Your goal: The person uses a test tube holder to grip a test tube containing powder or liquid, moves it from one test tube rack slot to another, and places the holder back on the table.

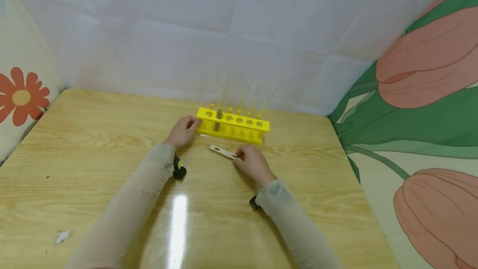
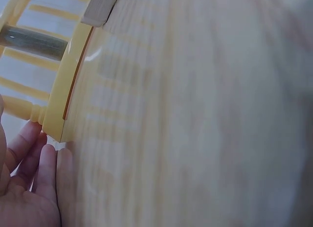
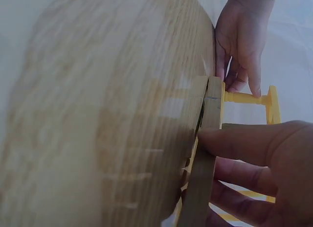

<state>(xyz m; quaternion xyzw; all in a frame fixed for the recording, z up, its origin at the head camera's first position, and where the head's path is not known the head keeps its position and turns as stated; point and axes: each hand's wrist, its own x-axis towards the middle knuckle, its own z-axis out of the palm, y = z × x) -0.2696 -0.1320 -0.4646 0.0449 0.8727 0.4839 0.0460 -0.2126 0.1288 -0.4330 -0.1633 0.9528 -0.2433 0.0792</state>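
A yellow test tube rack point(image 1: 234, 121) stands toward the back of the table. In its second hole from the left is a test tube point(image 1: 217, 127) with dark grey contents, seen also through the rack in the left wrist view. My left hand point(image 1: 182, 131) holds the rack's left end, thumb and fingertips at the end post. My right hand point(image 1: 255, 164) pinches a wooden test tube holder point(image 1: 222, 151) between thumb and fingers, in front of the rack. The holder's free end points left, toward my left hand; its jaws have nothing between them.
Several clear glass tubes point(image 1: 257, 94) stand on the rack's back pegs, close to the white curtain point(image 1: 168, 45). The wooden table point(image 1: 209, 219) has a bright glare strip and a worn patch at front left. Flowered panels point(image 1: 429, 132) flank both sides.
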